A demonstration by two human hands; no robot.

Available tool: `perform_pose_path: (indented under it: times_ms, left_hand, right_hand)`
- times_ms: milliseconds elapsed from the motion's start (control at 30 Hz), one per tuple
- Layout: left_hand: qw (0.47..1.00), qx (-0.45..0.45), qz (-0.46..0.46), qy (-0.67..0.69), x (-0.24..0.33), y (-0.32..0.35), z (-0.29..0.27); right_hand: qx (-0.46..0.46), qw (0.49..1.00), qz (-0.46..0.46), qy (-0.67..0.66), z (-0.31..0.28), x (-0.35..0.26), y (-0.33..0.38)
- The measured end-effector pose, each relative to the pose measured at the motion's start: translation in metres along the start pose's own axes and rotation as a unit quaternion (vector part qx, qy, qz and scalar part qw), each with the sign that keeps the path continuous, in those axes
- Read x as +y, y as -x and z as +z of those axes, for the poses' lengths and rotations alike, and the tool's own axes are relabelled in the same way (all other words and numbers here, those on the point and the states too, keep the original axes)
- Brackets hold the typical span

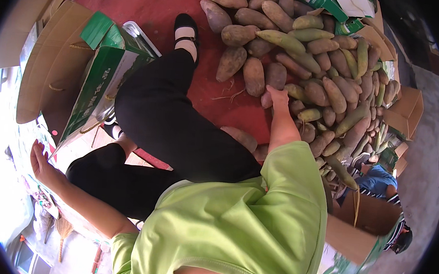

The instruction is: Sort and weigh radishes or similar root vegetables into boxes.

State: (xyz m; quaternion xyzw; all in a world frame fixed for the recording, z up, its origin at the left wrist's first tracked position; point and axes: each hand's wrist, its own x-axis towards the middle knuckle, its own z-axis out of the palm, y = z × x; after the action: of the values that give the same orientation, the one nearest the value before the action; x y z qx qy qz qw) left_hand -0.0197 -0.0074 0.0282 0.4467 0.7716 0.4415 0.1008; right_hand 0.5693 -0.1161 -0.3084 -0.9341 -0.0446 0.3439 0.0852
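My right hand [277,96] reaches down to the left edge of a large heap of thick root vegetables [334,91], some brown and earthy, some green. Its fingers are closed round a brown root vegetable [266,100], and another brown root [275,75] lies right against it. My left hand [47,168] is off to the left, beside the lower edge of an opened green and white carton [97,85]. The left fingers are stretched out and hold nothing I can see. I cannot tell whether they touch the carton.
The heap rests on a red floor covering [132,1]. More cartons stand around it, such as an open box [371,219] at lower right and a brown one [404,112] at far right. A person in blue [377,181] is beyond the heap. A straw broom [63,230] is at lower left.
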Motion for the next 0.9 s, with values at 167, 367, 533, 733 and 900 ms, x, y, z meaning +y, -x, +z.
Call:
perform_pose_path:
  times_ms: [167,367,533,733,900]
  left_hand:
    - [1.000,-0.007,-0.016,0.015,-0.004,-0.008,0.007]
    - [1.000,-0.002,-0.014,0.015,-0.008,-0.004,-0.004]
    - [0.999,-0.028,-0.015,0.031,-0.006,-0.007,0.012]
    - [1.000,-0.014,-0.010,0.020,-0.005,-0.003,-0.002]
    - [1.000,-0.021,-0.009,0.002,0.000,-0.001,0.000]
  right_hand:
    - [-0.013,0.999,-0.027,-0.044,0.017,0.016,-0.031]
    - [0.020,0.998,-0.058,0.029,0.000,-0.004,-0.001]
    - [-0.081,0.986,-0.050,-0.133,-0.004,0.046,-0.054]
    - [-0.186,0.932,0.018,-0.310,-0.020,0.018,0.065]
    - [-0.228,0.929,-0.094,-0.276,0.009,0.043,0.104]
